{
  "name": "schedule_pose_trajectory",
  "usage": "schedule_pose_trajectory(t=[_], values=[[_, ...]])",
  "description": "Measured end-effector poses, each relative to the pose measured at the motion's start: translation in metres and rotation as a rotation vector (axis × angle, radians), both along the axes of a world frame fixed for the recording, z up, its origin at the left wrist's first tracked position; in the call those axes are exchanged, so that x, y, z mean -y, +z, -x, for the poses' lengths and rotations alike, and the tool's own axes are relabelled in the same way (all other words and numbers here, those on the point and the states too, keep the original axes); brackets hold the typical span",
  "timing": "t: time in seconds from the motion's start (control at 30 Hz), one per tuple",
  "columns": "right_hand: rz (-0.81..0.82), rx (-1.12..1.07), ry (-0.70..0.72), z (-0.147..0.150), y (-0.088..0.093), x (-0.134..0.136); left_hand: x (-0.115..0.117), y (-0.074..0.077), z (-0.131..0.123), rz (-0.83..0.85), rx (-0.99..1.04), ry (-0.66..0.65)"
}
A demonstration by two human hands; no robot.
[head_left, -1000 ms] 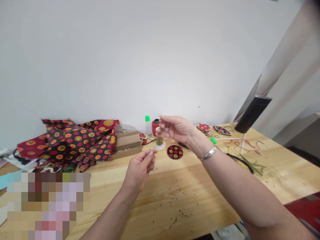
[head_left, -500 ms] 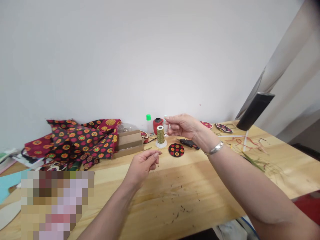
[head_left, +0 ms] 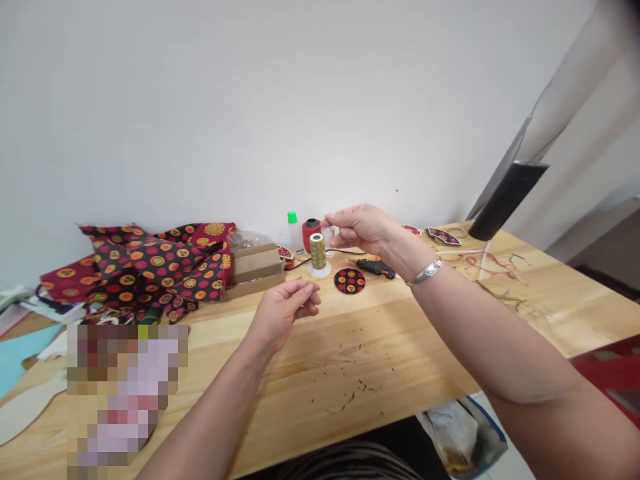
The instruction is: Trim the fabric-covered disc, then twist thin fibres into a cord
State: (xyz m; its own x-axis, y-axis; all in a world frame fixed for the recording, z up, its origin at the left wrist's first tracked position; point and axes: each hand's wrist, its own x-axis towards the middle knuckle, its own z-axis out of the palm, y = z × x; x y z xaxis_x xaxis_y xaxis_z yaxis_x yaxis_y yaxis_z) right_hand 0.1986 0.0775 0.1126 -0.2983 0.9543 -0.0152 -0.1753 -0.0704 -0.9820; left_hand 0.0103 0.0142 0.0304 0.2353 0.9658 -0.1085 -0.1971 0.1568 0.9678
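Note:
My left hand is raised over the table with thumb and forefinger pinched together. Whatever lies in that pinch is too fine to make out. Higher up and to the right, my right hand is also closed in a pinch, its contents too small to name; a silver bracelet circles that wrist. Between the hands in the picture stands a spool of gold thread on a white base. Close by lies a round patterned fabric piece, with a black glue gun beside it.
Crumpled patterned fabric and a cardboard box sit at the back left. A red thread cone and a green-capped bottle stand near the wall. Loose cords and a black cylinder are on the right. Dark scraps dot the tabletop.
The view has tilted down a little, so the table and its things appear higher. Both hands remain pinched, in nearly the same place relative to the spool.

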Motion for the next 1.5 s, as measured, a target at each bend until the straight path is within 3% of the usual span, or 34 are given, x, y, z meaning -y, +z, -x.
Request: schedule_pose_trajectory(t=[0.27,0.57,0.93,1.5], values=[[0.024,0.048,-0.035,-0.002,0.004,0.002,-0.001,0.001,0.002,0.050,0.006,0.009],[0.167,-0.240,-0.047,-0.007,0.005,0.002,0.000,0.000,0.002,0.077,0.030,0.017],[0.097,0.093,-0.078,-0.014,0.003,0.002,-0.004,-0.006,0.003,0.092,0.052,-0.009],[0.108,-0.002,-0.144,-0.012,0.003,0.002,-0.005,-0.010,0.004,0.083,0.048,-0.019]])
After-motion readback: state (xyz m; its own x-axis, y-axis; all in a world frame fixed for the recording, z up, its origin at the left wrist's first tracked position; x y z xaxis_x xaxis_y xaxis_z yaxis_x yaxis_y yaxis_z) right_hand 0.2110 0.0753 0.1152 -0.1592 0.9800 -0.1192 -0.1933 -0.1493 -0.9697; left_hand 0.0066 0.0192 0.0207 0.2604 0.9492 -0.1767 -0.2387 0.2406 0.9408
